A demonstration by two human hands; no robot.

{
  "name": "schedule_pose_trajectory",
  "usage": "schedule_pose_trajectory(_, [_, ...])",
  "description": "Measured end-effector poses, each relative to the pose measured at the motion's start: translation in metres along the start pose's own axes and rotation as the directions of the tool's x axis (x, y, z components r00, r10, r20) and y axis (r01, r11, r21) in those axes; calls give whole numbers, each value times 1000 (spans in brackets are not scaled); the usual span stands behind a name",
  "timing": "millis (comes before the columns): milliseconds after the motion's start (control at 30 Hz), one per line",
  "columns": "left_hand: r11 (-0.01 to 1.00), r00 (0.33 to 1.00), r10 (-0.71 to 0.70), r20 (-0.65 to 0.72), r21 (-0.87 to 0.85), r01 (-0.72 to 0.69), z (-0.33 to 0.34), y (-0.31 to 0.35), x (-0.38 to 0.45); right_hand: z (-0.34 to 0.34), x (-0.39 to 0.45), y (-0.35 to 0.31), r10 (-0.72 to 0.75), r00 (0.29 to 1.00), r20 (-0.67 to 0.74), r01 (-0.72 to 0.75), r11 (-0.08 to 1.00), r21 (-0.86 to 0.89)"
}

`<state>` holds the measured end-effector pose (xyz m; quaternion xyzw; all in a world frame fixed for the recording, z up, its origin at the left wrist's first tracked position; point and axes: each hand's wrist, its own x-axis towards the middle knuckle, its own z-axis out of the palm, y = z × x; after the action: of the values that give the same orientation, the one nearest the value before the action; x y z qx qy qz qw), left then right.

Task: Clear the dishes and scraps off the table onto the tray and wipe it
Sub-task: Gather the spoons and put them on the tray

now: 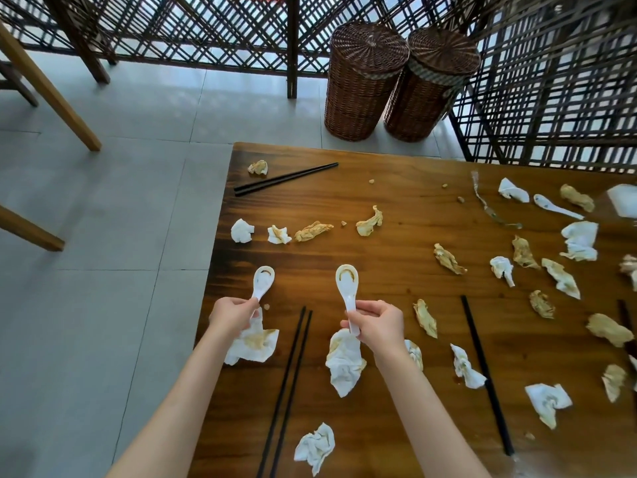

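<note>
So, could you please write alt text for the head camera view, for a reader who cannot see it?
Two hands each hold a white soup spoon over a wooden table: left hand grips one spoon, right hand grips the other spoon. Crumpled stained napkins, food scraps and black chopsticks litter the table; two wicker baskets stand behind.

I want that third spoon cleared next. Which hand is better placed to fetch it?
Right, probably. The third spoon lies at the table's far right, on the right hand side; the left hand is at the left edge. Both already hold spoons.
</note>
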<state>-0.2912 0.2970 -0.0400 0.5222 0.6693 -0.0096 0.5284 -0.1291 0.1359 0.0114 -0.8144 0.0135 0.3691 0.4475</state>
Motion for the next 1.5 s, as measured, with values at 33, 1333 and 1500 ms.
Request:
schedule_pose_trajectory(33, [1000,1000,15,11,8,-15,2,2,-5,-4,-3,-1,1,1000,-16,-1,1000,10])
schedule_pose_trajectory(1333, [958,937,277,214,-135,-253,412,114,-291,-484,50,112,47,969,-244,-1,983,184])
schedule_pose_trajectory(1500, [949,941,296,163,-161,-270,441,148,-279,-505,102,82,16,977,-211,13,991,135])
